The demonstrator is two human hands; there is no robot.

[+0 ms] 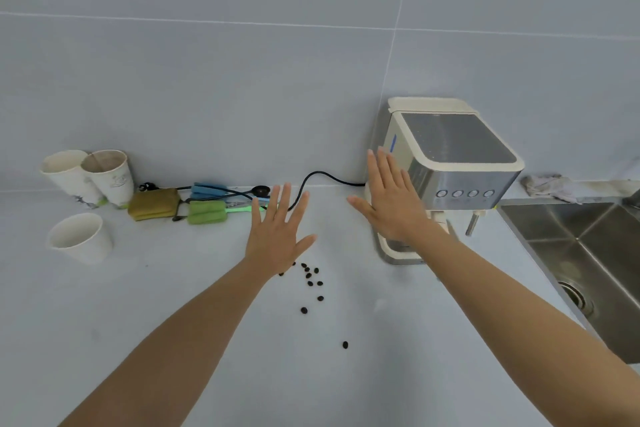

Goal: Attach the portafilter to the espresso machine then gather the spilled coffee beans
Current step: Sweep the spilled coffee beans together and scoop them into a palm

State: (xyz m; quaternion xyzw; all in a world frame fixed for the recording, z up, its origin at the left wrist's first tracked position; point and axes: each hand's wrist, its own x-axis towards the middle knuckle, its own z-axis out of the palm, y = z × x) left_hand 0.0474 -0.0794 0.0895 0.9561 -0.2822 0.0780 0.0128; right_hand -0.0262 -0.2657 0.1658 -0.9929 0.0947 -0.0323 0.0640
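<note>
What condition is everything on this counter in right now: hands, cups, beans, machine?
Left hand: open, fingers spread, holding nothing.
Right hand: open, flat, empty, in front of the machine.
Coffee beans: scattered loose on the counter.
Espresso machine: upright, cord attached; portafilter hidden.
Paper cups: three, upright, look empty.
Sink: looks dry, nothing in it.

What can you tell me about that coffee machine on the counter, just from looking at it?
The espresso machine is a boxy unit with a cream-coloured casing, a brushed-metal front band and a dark panel on top. Four round buttons run in a row along the front. A thin metal steam wand hangs at one side. It stands upright against the tiled wall, beside the steel sink, and a black power cord trails from behind it. The right hand, open and flat, covers its lower front, so any portafilter is hidden.
</note>
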